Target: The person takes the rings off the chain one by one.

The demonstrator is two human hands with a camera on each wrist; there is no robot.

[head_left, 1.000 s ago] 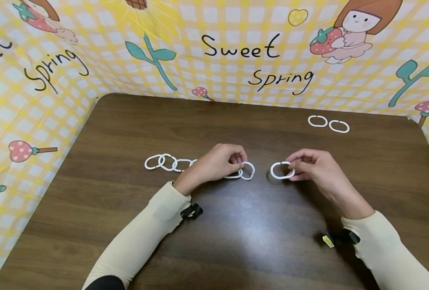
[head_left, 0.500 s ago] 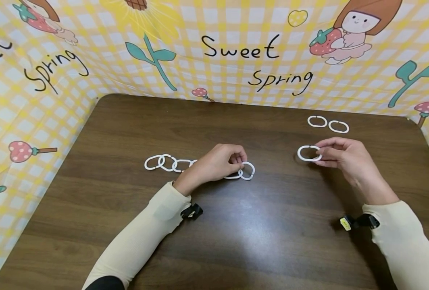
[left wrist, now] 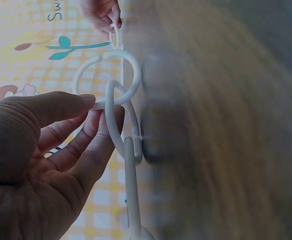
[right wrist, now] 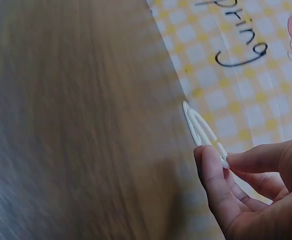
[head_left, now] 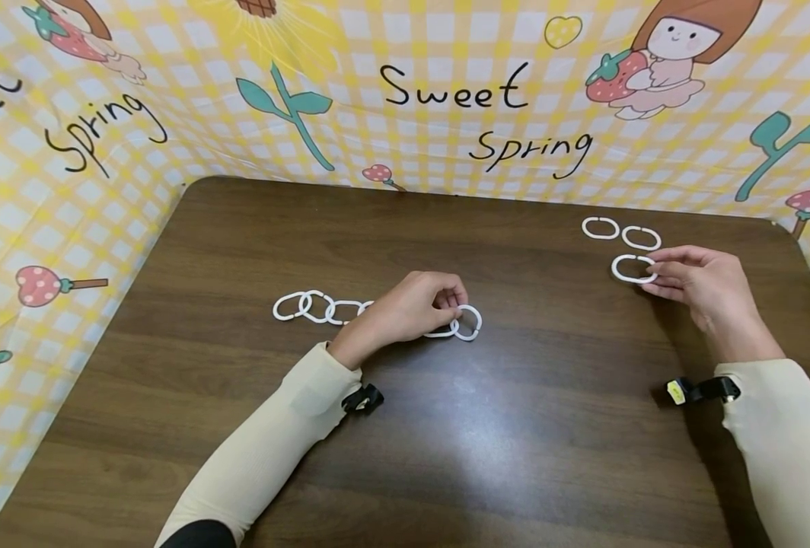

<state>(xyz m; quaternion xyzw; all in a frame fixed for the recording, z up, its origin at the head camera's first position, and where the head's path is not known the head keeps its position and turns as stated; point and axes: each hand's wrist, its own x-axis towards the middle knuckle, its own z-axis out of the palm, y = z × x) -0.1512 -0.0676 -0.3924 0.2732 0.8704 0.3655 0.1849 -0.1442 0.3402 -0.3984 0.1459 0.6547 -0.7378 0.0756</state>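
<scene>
A chain of several white plastic links [head_left: 318, 307] runs left to right across the table, partly hidden behind my left hand [head_left: 408, 312]. In the left wrist view, that thumb and fingertips pinch the end link [left wrist: 134, 67], which threads through the one beside it. Further right, my right hand [head_left: 709, 293] pinches a separate oval link [head_left: 624, 278] by its right end. A small gap shows in the upper side of this link. It appears just in front of two loose links, left [head_left: 600, 228] and right [head_left: 641, 238]; whether it touches the tabletop I cannot tell.
The brown wooden table [head_left: 446, 457] is bounded at the back and left by a yellow checked cloth [head_left: 446, 46] with printed words and drawings. Each wrist carries a small black camera, left [head_left: 364, 399] and right [head_left: 703, 390].
My right hand has moved right and toward the back with its link, away from the chain's end to near the two loose links. The left hand has stayed put on the chain.
</scene>
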